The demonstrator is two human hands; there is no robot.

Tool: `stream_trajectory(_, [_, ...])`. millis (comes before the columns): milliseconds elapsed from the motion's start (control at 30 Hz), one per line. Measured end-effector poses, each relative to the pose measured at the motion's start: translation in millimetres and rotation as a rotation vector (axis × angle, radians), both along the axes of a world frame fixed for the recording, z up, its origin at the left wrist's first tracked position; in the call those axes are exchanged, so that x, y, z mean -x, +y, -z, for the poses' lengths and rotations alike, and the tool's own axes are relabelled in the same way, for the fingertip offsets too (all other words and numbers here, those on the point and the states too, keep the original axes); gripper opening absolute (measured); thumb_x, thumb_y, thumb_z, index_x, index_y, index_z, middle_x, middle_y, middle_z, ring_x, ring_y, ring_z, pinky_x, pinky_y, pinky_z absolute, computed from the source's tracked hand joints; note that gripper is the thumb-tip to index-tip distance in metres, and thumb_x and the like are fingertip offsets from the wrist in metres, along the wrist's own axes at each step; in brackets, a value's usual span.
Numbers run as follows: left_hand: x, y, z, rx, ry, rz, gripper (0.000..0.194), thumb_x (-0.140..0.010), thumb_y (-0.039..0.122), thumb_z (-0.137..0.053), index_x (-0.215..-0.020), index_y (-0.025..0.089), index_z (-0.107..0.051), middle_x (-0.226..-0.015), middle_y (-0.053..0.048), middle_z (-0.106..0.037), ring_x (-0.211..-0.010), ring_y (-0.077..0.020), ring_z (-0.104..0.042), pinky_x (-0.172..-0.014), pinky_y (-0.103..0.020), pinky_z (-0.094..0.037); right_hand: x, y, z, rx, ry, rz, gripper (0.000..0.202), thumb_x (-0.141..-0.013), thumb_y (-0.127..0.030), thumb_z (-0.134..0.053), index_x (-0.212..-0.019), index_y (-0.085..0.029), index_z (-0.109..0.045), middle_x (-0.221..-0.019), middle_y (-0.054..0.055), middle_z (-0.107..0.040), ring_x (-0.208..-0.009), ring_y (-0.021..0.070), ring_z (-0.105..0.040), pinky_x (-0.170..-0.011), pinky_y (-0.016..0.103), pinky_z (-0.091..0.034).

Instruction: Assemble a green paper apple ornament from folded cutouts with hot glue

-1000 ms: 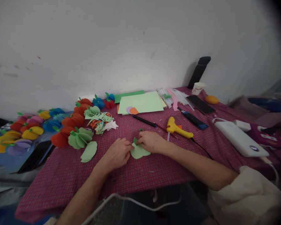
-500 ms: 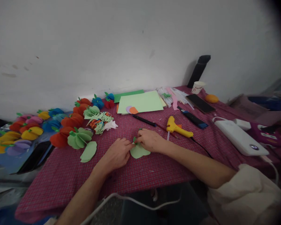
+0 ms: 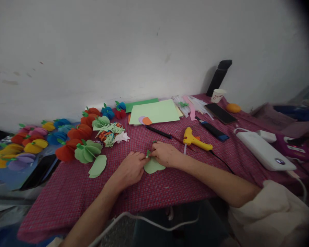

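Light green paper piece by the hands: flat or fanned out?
Flat: the light green paper piece shows one smooth face, unlike the fanned green pumpkin. Layers: cannot tell.

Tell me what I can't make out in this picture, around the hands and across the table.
All in the head view:
- Part of the light green cutout: covered by the right hand.
- Most of the left sleeve: cut off by the bottom edge.
- Lower part of the dark green sheet: covered by the light green sheet.
- Print on the paper cup: too small.
- Readout on the white power bank: too small and blurred.
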State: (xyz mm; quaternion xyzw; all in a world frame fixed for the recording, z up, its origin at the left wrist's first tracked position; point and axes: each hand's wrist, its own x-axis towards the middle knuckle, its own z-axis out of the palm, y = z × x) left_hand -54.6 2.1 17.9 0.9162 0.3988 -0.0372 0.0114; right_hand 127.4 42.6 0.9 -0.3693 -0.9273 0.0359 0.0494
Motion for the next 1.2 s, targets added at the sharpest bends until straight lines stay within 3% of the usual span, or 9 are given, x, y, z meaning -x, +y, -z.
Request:
stream_trajectory(467, [-2,1,4.7,-0.027,-0.018,0.000,0.026,-0.079,0.015,-0.039,-0.101,0.019,-0.052,-0.090,-0.006,-0.056,-0.085,-0.0217,-0.049,-0.076,-0.038,-0.033,3,-2,0.9,-0.011,0.005,0.038,0.027,-0.082,-0.019,-0.044,-0.090,-0.024,-0.070,-0.082,0.007,-0.058,-0.080,0.0192,-0.050,-0.063,0.027,-0.035])
stream_trajectory(600, [3,2,3.9,-0.030,-0.077,-0.041,0.031,-0.079,0.013,-0.038,-0.107,0.018,-0.047,-0.089,-0.005,-0.057,-0.083,-0.0201,-0.050,-0.076,-0.036,-0.033,2,1,-0.1,0.002,0.049,0.039,0.027,-0.081,-0.018,-0.044,-0.088,-0.023,-0.070,-0.082,0.006,-0.058,-0.080,0.0175,-0.051,-0.065,0.026,-0.036])
stream_trajectory(800, [9,6,0.6,-0.070,-0.118,-0.095,0.023,-0.085,0.018,-0.033,-0.099,0.018,-0.051,-0.087,-0.005,-0.057,-0.082,-0.0193,-0.049,-0.075,-0.034,-0.033,-9,3,-8.7,-0.002,0.133,0.018,0.031,-0.080,-0.013,-0.045,-0.099,-0.025,-0.066,-0.088,0.005,-0.057,-0.084,0.0165,-0.049,-0.073,0.027,-0.035])
stream_trajectory(1200, [8,4,-1.3,-0.034,-0.075,-0.019,0.025,-0.085,0.020,-0.037,-0.096,0.019,-0.059,-0.086,-0.006,-0.057,-0.084,-0.0191,-0.048,-0.077,-0.036,-0.033,-7,-2,-2.3,0.013,0.034,-0.047,0.029,-0.082,-0.016,-0.045,-0.099,-0.027,-0.067,-0.081,0.006,-0.054,-0.079,0.0174,-0.045,-0.068,0.027,-0.033])
